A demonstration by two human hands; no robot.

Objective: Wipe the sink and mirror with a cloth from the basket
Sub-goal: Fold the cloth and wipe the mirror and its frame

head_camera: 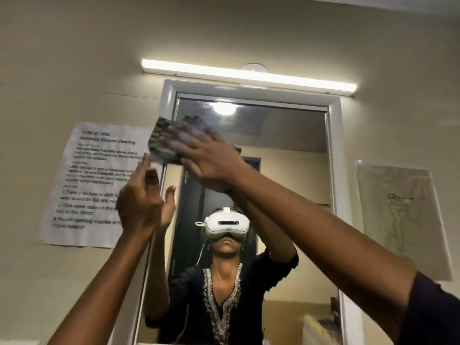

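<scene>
While her right hand (209, 158) presses a dark green ribbed cloth (161, 139) flat-fingered against the white-framed wall mirror's (273, 135) upper left corner, her left hand (142, 200) hovers open-fingered just below, holding nothing.

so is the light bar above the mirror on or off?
On. The light bar above the mirror glows bright white along its whole length and casts light on the wall around it.

Glossy glass mirror (278, 135), ribbed green cloth (159, 141), creased paper sheet (89, 185)
</scene>
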